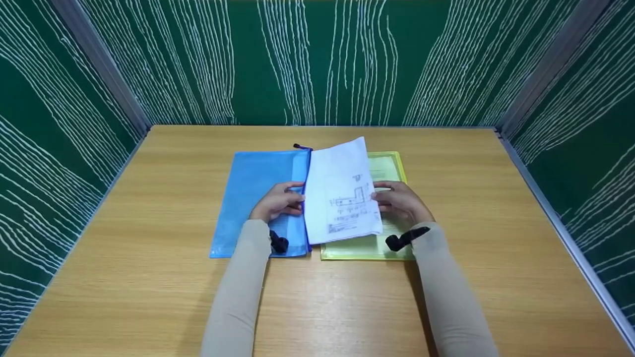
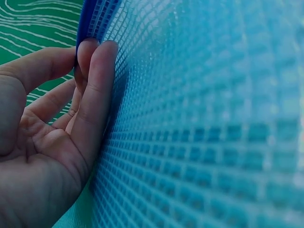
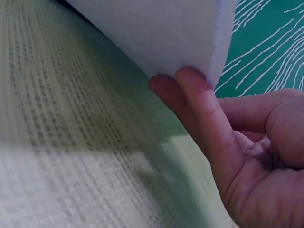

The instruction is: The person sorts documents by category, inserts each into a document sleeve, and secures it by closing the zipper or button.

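Note:
A blue mesh zip pouch (image 1: 263, 173) lies on the table, its dark blue zip edge facing right. My left hand (image 1: 280, 201) pinches that edge between thumb and fingers, as the left wrist view shows with the mesh (image 2: 204, 109) beside the fingers. My right hand (image 1: 401, 201) grips the right edge of a sheaf of white paper (image 1: 342, 188) with a printed drawing on it. The paper's left edge meets the pouch's zip side; how far it reaches inside is hidden. Under the paper in the right wrist view, the right fingers (image 3: 204, 99) press against its back.
Beneath the paper lies a yellow-edged mesh pouch (image 1: 387, 168) with printed sheets showing through it. The wooden table (image 1: 149, 277) is bordered by green walls with white wavy lines (image 1: 317, 64). A black strap (image 1: 407, 238) circles the right wrist.

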### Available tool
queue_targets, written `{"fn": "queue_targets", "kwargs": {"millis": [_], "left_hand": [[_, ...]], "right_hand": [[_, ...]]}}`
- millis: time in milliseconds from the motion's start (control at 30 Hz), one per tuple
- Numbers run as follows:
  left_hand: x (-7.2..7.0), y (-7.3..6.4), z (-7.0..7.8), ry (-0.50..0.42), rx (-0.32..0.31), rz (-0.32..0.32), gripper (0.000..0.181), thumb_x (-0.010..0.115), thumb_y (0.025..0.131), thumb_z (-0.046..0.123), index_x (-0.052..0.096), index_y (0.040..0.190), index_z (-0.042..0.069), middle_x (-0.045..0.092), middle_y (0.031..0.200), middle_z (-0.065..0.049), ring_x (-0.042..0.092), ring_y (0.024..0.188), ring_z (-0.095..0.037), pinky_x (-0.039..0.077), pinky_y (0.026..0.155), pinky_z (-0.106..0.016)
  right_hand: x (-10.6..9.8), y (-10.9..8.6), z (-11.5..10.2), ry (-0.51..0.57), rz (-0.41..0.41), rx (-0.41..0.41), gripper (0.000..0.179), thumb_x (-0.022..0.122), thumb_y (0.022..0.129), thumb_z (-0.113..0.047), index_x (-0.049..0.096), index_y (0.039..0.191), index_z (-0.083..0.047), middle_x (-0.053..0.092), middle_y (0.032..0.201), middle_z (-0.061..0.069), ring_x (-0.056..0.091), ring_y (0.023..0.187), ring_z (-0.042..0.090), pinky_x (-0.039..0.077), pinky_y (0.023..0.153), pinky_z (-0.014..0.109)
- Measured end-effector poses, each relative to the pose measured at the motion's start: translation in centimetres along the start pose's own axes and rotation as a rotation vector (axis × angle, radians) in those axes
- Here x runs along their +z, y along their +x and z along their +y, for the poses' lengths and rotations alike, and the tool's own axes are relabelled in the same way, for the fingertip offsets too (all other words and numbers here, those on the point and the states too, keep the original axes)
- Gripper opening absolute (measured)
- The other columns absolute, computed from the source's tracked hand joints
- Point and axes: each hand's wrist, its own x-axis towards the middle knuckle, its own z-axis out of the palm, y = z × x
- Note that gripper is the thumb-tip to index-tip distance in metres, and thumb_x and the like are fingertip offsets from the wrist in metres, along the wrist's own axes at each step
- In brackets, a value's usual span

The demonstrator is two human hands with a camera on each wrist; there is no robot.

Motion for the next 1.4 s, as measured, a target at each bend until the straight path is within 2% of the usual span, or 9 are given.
{"fn": "queue_targets", "kwargs": {"millis": [333,767,967,1400], "left_hand": [[0.2,0.1,-0.1,-0.021,0.014,-0.018,0.056,0.062,0.091,0.007,0.044,0.144,0.014,0.064,0.086,-0.010,0.063,0.068,-0.017,0.058,0.062,-0.029],[0.2,-0.1,-0.1,-0.044,0.011,-0.015,0.057,0.063,0.091,0.007,0.044,0.144,0.015,0.066,0.092,-0.011,0.064,0.070,-0.017,0.058,0.063,-0.029],[0.1,0.0,-0.2,-0.057,0.002,-0.004,0.055,0.064,0.090,0.007,0.046,0.142,0.016,0.066,0.094,-0.012,0.064,0.071,-0.018,0.058,0.064,-0.030],[0.1,0.1,-0.2,-0.068,0.030,-0.024,0.056,0.063,0.091,0.006,0.045,0.143,0.014,0.068,0.093,-0.012,0.066,0.070,-0.018,0.059,0.064,-0.032]], "right_hand": [[0.9,0.5,0.2,0.058,-0.044,-0.026,0.045,0.057,0.094,-0.002,0.044,0.138,0.001,0.071,0.092,0.006,0.070,0.080,0.016,0.058,0.070,0.026],[2.0,0.7,0.4,0.036,-0.061,-0.011,0.045,0.058,0.093,-0.004,0.047,0.136,-0.002,0.068,0.103,0.010,0.069,0.085,0.017,0.058,0.075,0.027],[2.2,0.7,0.5,0.057,-0.091,-0.041,0.046,0.058,0.092,-0.001,0.045,0.137,0.002,0.069,0.099,0.009,0.069,0.082,0.016,0.058,0.072,0.026],[2.2,0.7,-0.1,0.044,-0.085,-0.046,0.044,0.058,0.091,0.001,0.047,0.134,0.005,0.070,0.092,0.007,0.070,0.079,0.015,0.058,0.071,0.026]]}}
